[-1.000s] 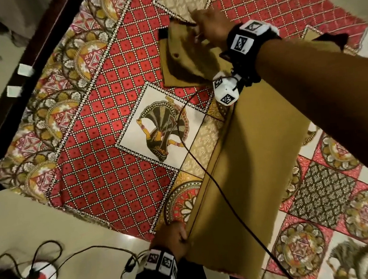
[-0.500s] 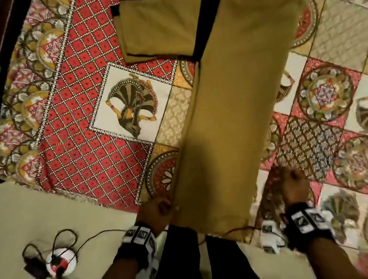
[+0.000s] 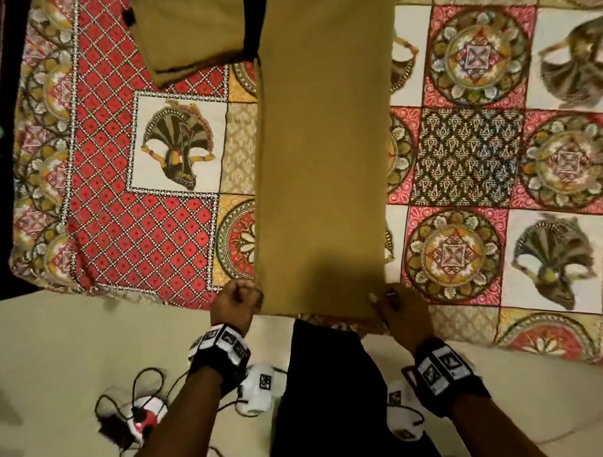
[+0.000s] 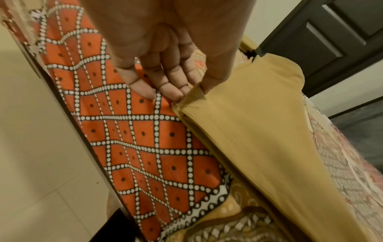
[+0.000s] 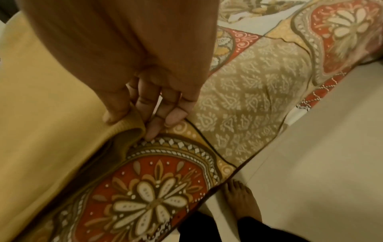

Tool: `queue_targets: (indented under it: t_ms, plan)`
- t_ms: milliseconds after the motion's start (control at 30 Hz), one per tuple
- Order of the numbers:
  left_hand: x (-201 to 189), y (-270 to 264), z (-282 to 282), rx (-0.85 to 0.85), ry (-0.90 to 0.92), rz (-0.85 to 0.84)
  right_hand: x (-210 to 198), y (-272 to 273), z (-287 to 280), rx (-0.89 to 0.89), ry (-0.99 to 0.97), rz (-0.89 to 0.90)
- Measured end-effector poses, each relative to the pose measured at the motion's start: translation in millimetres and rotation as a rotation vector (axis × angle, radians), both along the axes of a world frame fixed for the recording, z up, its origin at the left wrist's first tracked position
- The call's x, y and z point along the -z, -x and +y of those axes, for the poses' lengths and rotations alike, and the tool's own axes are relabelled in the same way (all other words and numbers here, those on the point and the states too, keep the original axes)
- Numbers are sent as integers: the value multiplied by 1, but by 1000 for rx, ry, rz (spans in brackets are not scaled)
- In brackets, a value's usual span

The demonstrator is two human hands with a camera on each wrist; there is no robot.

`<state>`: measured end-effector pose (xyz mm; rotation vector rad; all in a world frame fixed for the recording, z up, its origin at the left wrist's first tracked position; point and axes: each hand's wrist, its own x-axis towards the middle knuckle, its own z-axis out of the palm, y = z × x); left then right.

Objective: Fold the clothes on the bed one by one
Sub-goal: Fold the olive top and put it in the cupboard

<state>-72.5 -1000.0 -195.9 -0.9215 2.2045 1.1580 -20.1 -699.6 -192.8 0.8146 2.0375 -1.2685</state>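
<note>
A mustard-yellow garment (image 3: 325, 146) lies lengthwise on the patterned bedspread (image 3: 122, 244), folded into a long strip, with its sleeve (image 3: 188, 30) spread to the left at the far end. My left hand (image 3: 238, 299) pinches the near left hem corner (image 4: 192, 96) between thumb and fingers. The near right hem corner (image 5: 128, 124) is pinched by my right hand (image 3: 396, 305). Both corners sit at the bed's near edge. The garment's far end runs out of the head view.
The bedspread (image 5: 248, 91) hangs over the bed's edge. On the tiled floor (image 3: 49, 359) at the left lies a round power socket with black cables (image 3: 141, 413). My dark trouser legs (image 3: 330, 408) and bare foot (image 5: 242, 199) stand against the bed. A dark door (image 4: 331, 36) stands beyond.
My right hand came back from the sleeve at the far end to the near hem and took its right corner. The left hand stayed on the left corner.
</note>
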Motion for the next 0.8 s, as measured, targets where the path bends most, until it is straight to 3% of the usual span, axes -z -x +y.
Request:
queue_targets:
  t_ms: [100,200,367,433,533,633,733,800]
  plan:
    - [11,-8,-9,-45,34,63,-1,-12,-5,102,64,-18]
    - [16,-13,-7,-55,26,79,10,-20,-10,91,-14,-15]
    - [12,-18,-5,152,188,87,3,-17,-6,112,-54,-95]
    - [9,-17,-10,239,208,60,-5,-9,0,-30,-73,-158]
    - [-2,-9,-14,387,246,118,-19,8,10,-466,-328,-239]
    - [-20,22,0,665,361,297,-20,40,13,-630,-557,116]
    - [-21,84,28,990,395,378,-1,89,2,-809,-574,532]
    - [-7,128,47,1149,366,345,17,132,-15,-920,-540,695]
